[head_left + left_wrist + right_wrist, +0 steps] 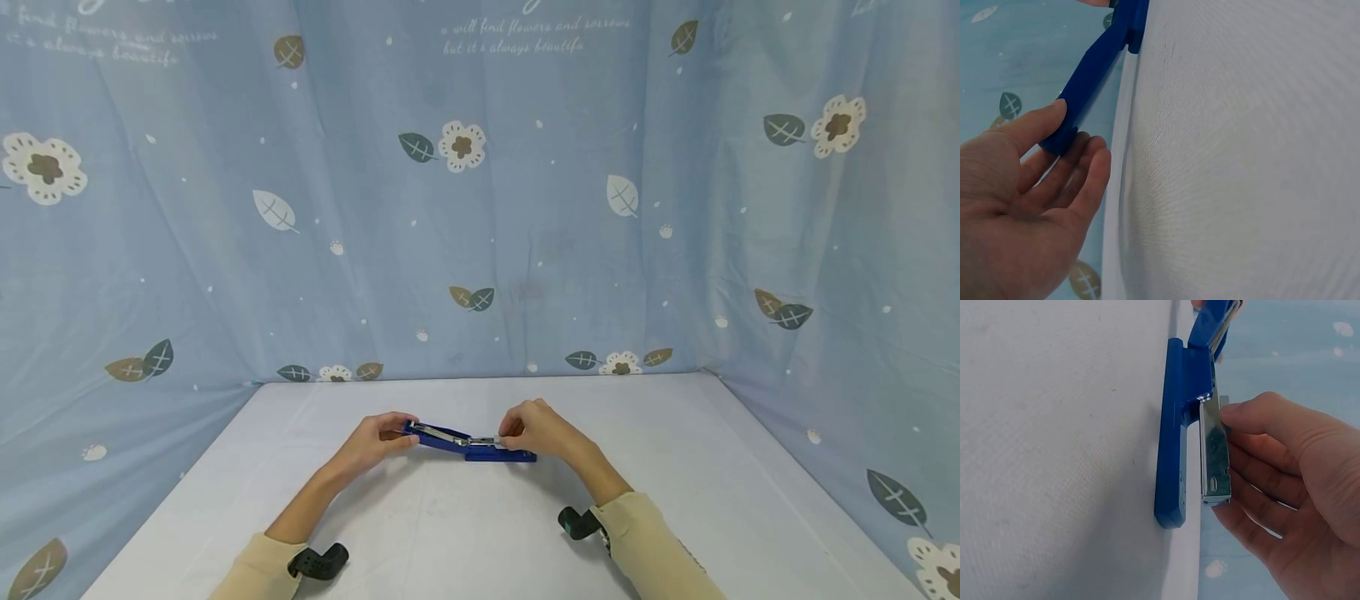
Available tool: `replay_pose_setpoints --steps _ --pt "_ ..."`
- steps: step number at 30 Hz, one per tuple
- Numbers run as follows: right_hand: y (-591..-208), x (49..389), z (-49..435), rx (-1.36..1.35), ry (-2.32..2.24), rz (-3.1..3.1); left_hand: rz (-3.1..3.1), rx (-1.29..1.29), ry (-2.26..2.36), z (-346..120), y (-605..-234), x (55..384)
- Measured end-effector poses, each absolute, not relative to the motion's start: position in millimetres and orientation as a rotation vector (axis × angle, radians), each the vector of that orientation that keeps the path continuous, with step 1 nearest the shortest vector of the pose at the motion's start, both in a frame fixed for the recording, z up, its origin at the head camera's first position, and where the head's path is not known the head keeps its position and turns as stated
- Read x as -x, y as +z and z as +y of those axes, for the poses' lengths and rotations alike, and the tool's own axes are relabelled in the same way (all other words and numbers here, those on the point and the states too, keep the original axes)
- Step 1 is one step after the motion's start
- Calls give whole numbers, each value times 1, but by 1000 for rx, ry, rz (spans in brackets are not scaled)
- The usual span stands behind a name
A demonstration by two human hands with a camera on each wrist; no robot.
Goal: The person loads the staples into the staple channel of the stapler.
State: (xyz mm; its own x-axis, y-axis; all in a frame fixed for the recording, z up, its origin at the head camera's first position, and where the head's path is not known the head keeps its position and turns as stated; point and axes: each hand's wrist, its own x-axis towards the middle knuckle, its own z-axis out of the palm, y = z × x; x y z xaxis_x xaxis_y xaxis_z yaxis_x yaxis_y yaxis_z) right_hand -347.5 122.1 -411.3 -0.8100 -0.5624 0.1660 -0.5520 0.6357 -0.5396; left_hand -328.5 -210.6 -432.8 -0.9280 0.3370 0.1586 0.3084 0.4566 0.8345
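A blue stapler [501,456] lies on the white table with its top cover [1094,72] swung far back to the left. My left hand [372,442] holds the free end of that cover between thumb and fingers, tilted up off the table. The silver staple magazine [1214,453] stands exposed above the blue base [1171,437]. At the magazine, my right hand [538,429] pinches a small grey strip of staples [1225,401] between thumb and fingers. Its other fingers curve behind the magazine, and part of the strip is hidden by them.
A white cloth-covered table [420,533] spreads around the stapler. Blue curtains [360,208] printed with leaves and flowers enclose the back and both sides. Each wrist carries a black camera mount [321,562].
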Motion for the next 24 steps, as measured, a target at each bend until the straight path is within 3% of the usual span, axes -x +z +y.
replay_pose_setpoints --steps 24 --pt "-414 348 123 935 -939 2807 2636 -583 1532 -213 -442 337"
